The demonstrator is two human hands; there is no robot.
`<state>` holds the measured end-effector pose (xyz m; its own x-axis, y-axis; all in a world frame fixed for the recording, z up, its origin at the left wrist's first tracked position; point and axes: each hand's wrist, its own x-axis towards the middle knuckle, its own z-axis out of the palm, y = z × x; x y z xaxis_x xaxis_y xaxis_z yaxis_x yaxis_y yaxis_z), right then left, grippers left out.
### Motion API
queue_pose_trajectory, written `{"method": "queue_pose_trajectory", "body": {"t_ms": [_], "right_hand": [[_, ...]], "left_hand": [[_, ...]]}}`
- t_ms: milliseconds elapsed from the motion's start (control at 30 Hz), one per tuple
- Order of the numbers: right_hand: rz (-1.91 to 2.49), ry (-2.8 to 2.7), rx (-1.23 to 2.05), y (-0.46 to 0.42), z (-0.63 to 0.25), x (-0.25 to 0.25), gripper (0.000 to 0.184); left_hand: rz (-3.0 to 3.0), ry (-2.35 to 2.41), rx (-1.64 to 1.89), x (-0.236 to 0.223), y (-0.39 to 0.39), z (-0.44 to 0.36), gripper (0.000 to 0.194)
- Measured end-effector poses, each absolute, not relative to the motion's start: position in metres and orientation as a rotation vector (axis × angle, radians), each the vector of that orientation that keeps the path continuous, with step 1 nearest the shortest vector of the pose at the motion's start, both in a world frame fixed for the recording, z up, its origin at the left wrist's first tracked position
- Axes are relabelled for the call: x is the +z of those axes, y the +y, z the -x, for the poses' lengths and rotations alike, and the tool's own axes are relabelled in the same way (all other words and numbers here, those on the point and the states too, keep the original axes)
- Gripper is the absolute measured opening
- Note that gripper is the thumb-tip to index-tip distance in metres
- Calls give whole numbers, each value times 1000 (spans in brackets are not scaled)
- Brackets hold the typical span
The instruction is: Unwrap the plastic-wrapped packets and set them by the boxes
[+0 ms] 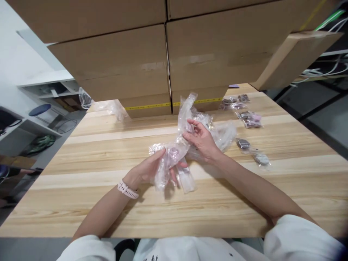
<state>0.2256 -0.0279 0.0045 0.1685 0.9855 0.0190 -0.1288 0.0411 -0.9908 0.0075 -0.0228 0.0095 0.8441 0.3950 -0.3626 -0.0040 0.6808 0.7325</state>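
Note:
My left hand (149,167) supports a bunch of clear plastic bags (163,170), its thumb on top and its fingers underneath. A pale pink item (174,155) shows through the film, but its kind is hidden by the wrinkles. With thumb and fingers, my right hand (202,142) grips the upper part of a crumpled clear plastic bag (187,108), up and to the right of my left hand. More loose clear bags (225,136) lie on the table behind and beside my right hand.
Large cardboard boxes (122,69) are stacked along the back of the wooden table (95,203). Several small filled packets, among them a dark round one (243,144) and a pinkish one (251,119), lie at the right. Crumpled film (114,108) sits at the back left.

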Motion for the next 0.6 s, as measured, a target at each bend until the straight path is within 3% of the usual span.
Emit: {"method": "queue_pose_trajectory", "body": {"t_ms": [100,167,267,333,467,600], "right_hand": [[1292,-1423,897,-36,-244,14,59],[1447,-1674,567,-56,-271,15,56],[1743,-1667,-82,-103,-328,-8,59],[1935,-1601,-295,-134,-367,-37,67],[2125,-1632,-315,-157,-421,-86,75],[2212,-1574,-272,-121,-449,-90,86]], "left_hand": [[-934,632,324,13,-30,-12,46],[-943,700,345,13,-32,-13,34],[-1094,837,342,11,-25,-3,31],[-1395,992,304,12,-14,9,31],[-2064,1326,476,31,9,17,38],[-2450,888,599,62,19,-57,48]]}}
